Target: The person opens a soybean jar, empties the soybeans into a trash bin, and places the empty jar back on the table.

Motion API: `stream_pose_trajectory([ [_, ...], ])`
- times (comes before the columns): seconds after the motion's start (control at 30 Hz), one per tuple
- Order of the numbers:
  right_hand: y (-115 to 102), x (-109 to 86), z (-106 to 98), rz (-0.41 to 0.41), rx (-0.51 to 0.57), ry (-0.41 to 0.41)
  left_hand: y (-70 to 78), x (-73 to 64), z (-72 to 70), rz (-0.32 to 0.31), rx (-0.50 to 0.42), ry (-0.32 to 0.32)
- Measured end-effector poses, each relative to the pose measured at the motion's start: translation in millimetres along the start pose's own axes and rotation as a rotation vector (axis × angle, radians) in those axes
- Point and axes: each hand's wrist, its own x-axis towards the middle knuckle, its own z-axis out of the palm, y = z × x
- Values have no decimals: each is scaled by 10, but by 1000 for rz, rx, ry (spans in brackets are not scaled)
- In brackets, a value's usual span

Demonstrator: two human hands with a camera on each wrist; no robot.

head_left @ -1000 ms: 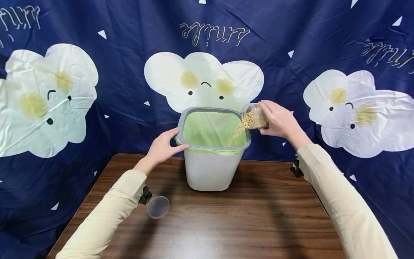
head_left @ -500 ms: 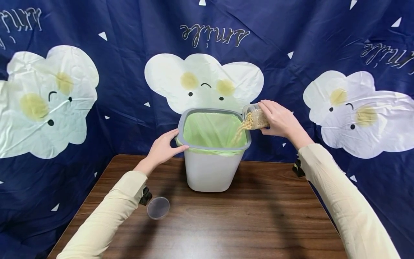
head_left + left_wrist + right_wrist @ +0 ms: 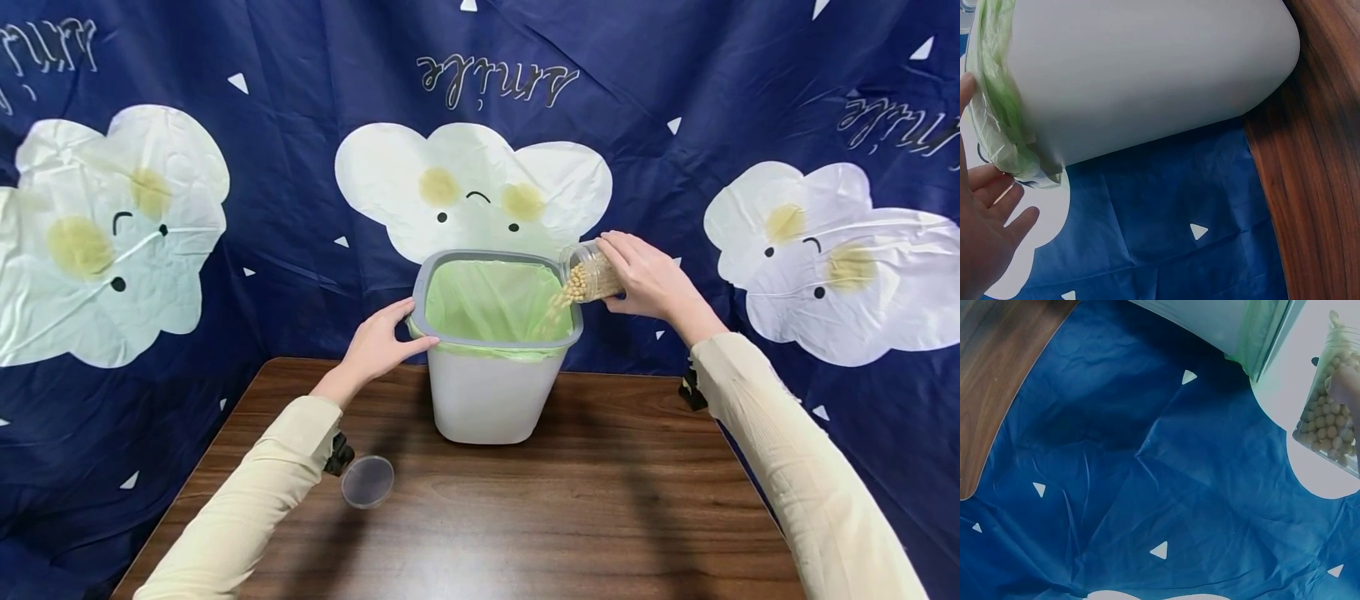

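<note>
A light grey trash bin point(image 3: 491, 396) with a darker grey rim and a green bag point(image 3: 480, 300) inside stands upright on the table. My left hand point(image 3: 375, 343) rests against the rim's left side, thumb at the front; in the left wrist view its fingers are fairly straight beside the bag's folded edge. My right hand point(image 3: 641, 277) grips a clear jar point(image 3: 600, 271), tilted with its mouth over the bin's right rim. Pale yellow soybeans point(image 3: 576, 285) fall from it into the bag. Many soybeans point(image 3: 1325, 428) still fill the jar's bottom in the right wrist view. The bin's floor is hidden.
A clear round lid point(image 3: 367, 482) lies on the brown wooden table point(image 3: 525, 517), near the left forearm. Behind the table hangs a dark blue curtain point(image 3: 285, 167) with white clouds. The bin stands towards the table's back edge.
Soybeans keep streaming out of the jar, and the stream looks thinner than half a second ago. Both hands, the bin and the lid stay nearly where they were.
</note>
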Motion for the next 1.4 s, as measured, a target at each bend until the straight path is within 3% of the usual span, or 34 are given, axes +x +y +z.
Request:
stream_pose_trajectory([
  [0.3,-26,42,15,-15,-13,24,8,-10,-1,1,-13,8],
  [0.7,-59,115,77,-97,-29,90,-10,-4,1,-1,-27,7],
  [1.4,-70,152,41,-215,-83,110,-10,-8,4,-3,-33,8],
])
